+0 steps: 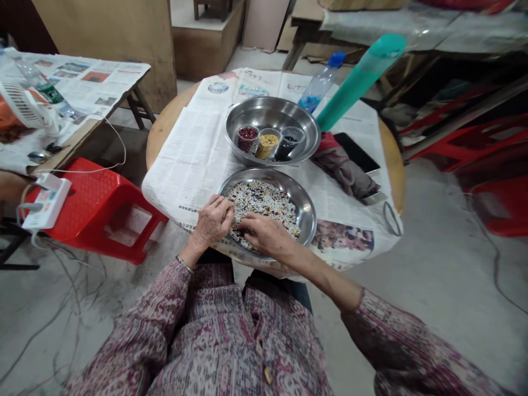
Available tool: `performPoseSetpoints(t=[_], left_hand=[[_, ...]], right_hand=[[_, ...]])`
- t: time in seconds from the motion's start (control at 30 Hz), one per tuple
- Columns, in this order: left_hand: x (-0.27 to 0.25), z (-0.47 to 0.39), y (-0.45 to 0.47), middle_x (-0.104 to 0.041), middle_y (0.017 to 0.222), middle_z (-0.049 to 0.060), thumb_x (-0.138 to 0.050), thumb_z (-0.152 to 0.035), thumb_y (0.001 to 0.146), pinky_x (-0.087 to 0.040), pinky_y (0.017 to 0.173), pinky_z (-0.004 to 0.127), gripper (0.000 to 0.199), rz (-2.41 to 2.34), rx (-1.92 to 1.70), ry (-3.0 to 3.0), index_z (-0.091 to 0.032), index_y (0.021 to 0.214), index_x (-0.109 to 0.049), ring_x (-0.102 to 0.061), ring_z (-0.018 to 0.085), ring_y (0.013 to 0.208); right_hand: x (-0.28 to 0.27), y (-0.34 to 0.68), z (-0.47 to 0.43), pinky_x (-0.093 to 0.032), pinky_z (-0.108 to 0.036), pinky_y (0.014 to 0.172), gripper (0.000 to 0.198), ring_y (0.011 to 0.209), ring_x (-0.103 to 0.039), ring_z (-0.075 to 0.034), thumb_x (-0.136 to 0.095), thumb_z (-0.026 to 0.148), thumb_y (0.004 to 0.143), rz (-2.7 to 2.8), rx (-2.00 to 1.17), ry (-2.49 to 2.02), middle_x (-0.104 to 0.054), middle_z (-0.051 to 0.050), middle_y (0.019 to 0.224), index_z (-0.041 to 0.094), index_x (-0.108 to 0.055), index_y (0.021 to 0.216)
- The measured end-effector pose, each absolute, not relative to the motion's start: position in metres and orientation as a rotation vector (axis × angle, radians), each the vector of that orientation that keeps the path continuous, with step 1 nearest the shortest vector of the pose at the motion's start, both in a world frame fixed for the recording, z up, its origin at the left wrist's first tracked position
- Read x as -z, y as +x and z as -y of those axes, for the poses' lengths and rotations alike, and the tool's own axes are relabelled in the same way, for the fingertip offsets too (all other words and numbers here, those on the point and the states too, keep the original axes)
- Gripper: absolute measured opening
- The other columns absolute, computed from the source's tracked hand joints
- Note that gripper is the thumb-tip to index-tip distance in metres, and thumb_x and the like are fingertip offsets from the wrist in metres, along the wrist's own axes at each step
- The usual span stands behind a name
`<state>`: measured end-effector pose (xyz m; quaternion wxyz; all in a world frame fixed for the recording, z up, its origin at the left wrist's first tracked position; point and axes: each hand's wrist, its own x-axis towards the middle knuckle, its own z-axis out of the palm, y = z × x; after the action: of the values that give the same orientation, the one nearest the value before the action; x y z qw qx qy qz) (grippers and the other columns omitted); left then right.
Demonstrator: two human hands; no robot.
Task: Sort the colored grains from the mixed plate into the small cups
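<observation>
A shallow steel plate (307, 212) at the table's near side holds mixed white, yellow, red and black grains (268, 201). My left hand (212, 223) is closed at the plate's left rim, fingers curled; whatever lies in them is hidden. Over the grains, my right hand (266, 234) reaches in from the right with bent fingers pinched down among them. Just behind stands a deeper steel bowl (272, 110). Inside it are three clear cups: one of red beans (248, 135), one of yellow grains (268, 143), one of black beans (291, 140).
Newspaper (181, 159) covers the round table. Behind the bowl are a plastic bottle (319, 85) and a tall green cylinder (361, 82). A phone (357, 153) and a dark cloth (348, 168) lie at right. A red stool (99, 212) with a power strip (47, 201) stands left.
</observation>
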<state>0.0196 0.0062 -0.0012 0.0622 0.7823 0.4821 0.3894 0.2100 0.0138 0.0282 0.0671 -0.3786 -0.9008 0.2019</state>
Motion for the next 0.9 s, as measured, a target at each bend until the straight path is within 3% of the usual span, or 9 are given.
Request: performPoseSetpoints(t=[0.23,0.3,0.43,0.53,0.7,0.83,0.9], left_hand=[[0.002,-0.007,0.02,-0.06,0.082,0.004,-0.042,-0.015,0.098,-0.049,0.086,0.035,0.019,-1.446,-1.214,2.364,-0.02,0.082,-0.052,-0.055,0.02,0.085],[0.002,-0.007,0.02,-0.06,0.082,0.004,-0.043,-0.015,0.098,-0.049,0.086,0.035,0.019,-1.452,-1.207,2.36,-0.02,0.082,-0.052,-0.055,0.02,0.085],[0.003,-0.006,0.019,-0.061,0.082,0.004,-0.043,-0.015,0.098,-0.05,0.086,0.035,0.018,-1.449,-1.211,2.366,-0.02,0.083,-0.053,-0.055,0.02,0.086],[0.003,-0.007,0.019,-0.061,0.083,0.004,-0.042,-0.016,0.098,-0.05,0.086,0.036,0.019,-1.434,-1.224,2.374,-0.02,0.083,-0.053,-0.055,0.02,0.086],[0.002,-0.008,0.019,-0.061,0.082,0.004,-0.041,-0.017,0.099,-0.049,0.085,0.036,0.02,-1.431,-1.236,2.375,-0.021,0.083,-0.052,-0.055,0.02,0.085],[0.003,-0.007,0.019,-0.06,0.082,0.004,-0.041,-0.017,0.099,-0.05,0.085,0.037,0.02,-1.44,-1.236,2.367,-0.021,0.083,-0.051,-0.055,0.021,0.086],[0.003,-0.007,0.019,-0.06,0.085,0.005,-0.039,-0.017,0.1,-0.05,0.086,0.037,0.02,-1.45,-1.243,2.353,-0.021,0.084,-0.051,-0.055,0.021,0.087]], right_hand=[[-0.028,0.26,-0.054,-0.051,-0.037,0.083,0.023,0.103,-0.063,-0.027,-0.055,0.018,0.089,2.498,-0.142,-1.583,-0.066,-0.012,0.112,0.019,-0.07,0.107],[-0.028,0.272,-0.051,-0.052,-0.039,0.082,0.025,0.098,-0.064,-0.027,-0.058,0.028,0.091,2.484,-0.137,-1.634,-0.067,-0.012,0.109,0.019,-0.068,0.113],[-0.025,0.284,-0.025,-0.053,-0.04,0.082,0.046,0.097,-0.066,-0.028,-0.067,0.047,0.087,2.59,-0.311,-1.487,-0.068,-0.012,0.112,0.022,-0.06,0.125],[-0.019,0.277,-0.009,-0.053,-0.04,0.085,0.044,0.099,-0.066,-0.028,-0.069,0.039,0.086,2.574,-0.451,-1.348,-0.068,-0.013,0.115,0.021,-0.059,0.125],[-0.011,0.239,-0.018,-0.051,-0.036,0.086,0.025,0.092,-0.066,-0.022,-0.06,0.011,0.081,2.429,-0.718,-1.223,-0.073,-0.007,0.099,0.02,-0.068,0.102],[-0.014,0.202,-0.039,-0.05,-0.035,0.084,0.02,0.086,-0.064,-0.019,-0.057,0.009,0.082,2.318,-0.762,-1.133,-0.072,-0.005,0.091,0.02,-0.07,0.094],[-0.017,0.188,-0.047,-0.05,-0.038,0.089,0.018,0.092,-0.062,-0.021,-0.058,0.011,0.084,2.378,-0.666,-1.022,-0.071,-0.007,0.096,0.02,-0.07,0.094]])
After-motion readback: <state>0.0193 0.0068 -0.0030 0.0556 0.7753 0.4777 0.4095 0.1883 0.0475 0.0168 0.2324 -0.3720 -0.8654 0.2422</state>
